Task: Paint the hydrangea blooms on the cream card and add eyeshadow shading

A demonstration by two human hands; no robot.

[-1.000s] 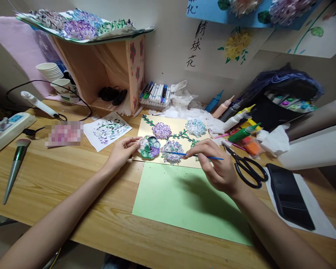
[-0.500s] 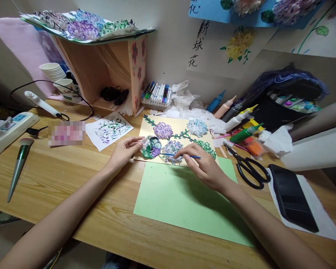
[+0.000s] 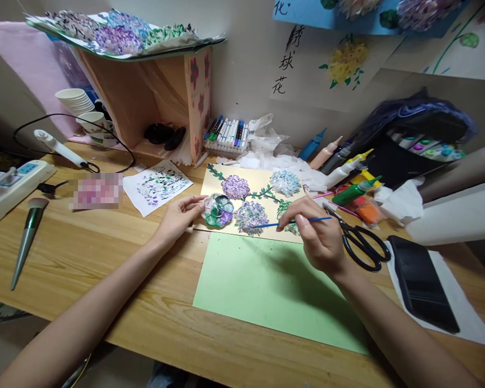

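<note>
Drew the brush (image 3: 271,224), pinched in the right hand (image 3: 321,237), from beside the palette (image 3: 219,211), held in the left hand (image 3: 181,218), to the lower purple flower (image 3: 249,215) on the card (image 3: 259,177), apparently turning from loading to painting.

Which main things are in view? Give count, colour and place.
Palette: one, multicoloured, centre
Paintbrush: one, blue, centre
Flower picture: one, cream, centre
Paper sheet: one, green, front
Scissors: one pair, black, right
Phone: one, black, right
Makeup brush: one, green-handled, left
Power strip: one, white, left
Spotted paper: one, white, left
Markers: several, mixed, back
Squeeze bottles: several, mixed, back right
Paper cups: several, white, back left
Box: one, peach, back left
Wall pictures: several, mixed, top right
Left hand: one, bare, holding palette
Right hand: one, bare, holding paintbrush
</note>
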